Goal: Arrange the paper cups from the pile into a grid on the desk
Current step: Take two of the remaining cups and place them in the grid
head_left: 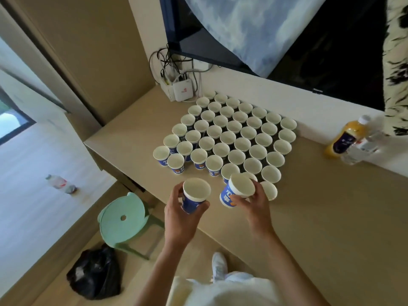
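Several rows of upright blue-and-white paper cups (227, 138) stand packed in a grid on the beige desk (320, 206). My left hand (178, 215) grips one blue paper cup (194, 197) off the desk's near edge, mouth up. My right hand (254, 202) holds a second cup (237, 192) by its rim, tilted, just above the grid's near corner. Another cup (269, 190) stands right beside that hand.
An orange juice bottle (344, 138) and a clear water bottle (364, 144) stand at the desk's right back. A white router (183, 89) with cables sits in the back corner. On the floor are a green stool (123, 219), a black bag (97, 274) and a bottle (60, 183).
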The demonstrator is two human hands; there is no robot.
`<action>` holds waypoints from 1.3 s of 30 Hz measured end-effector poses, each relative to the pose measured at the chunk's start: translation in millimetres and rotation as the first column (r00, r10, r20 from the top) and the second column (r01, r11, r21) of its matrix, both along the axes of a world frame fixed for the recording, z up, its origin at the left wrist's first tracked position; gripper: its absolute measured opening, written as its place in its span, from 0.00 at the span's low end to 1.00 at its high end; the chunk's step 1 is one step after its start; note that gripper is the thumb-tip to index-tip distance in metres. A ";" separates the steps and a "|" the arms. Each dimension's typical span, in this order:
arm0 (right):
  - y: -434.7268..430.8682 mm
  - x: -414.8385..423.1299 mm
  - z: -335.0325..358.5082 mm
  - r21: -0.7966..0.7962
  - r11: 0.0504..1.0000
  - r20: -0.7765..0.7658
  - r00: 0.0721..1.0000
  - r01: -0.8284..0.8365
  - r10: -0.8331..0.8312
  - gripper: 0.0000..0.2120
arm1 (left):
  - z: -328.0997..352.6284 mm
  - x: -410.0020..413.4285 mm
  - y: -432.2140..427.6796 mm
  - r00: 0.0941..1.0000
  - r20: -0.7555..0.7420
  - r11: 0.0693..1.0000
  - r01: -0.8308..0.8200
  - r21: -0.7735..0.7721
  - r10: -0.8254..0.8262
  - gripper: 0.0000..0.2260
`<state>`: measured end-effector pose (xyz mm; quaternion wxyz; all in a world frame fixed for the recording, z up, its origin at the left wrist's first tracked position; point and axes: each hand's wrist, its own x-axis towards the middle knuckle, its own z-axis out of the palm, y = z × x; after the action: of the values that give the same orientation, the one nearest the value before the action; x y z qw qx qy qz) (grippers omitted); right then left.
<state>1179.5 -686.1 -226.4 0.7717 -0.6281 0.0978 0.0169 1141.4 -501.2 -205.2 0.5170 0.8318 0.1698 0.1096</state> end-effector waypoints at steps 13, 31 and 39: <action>104.6 54.6 -51.0 -0.150 0.978 -0.150 0.975 0.144 -0.166 0.28 | -15.2 125.2 99.1 0.978 -0.026 0.978 0.210 0.017 -0.209 0.30; 220.1 109.4 -135.8 -0.645 0.718 -0.138 0.885 0.260 -0.444 0.32 | -29.4 215.2 191.6 0.892 -0.010 0.888 0.450 -0.100 -0.453 0.28; 229.9 120.1 -145.6 -0.670 0.671 -0.098 0.859 0.317 -0.503 0.30 | -33.2 223.3 208.5 0.876 -0.011 0.872 0.478 -0.100 -0.482 0.28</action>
<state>1299.6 -456.3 -372.0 0.4765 -0.8024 0.3435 -0.1057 1364.7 -292.7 -238.4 0.5635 0.8244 -0.0277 -0.0453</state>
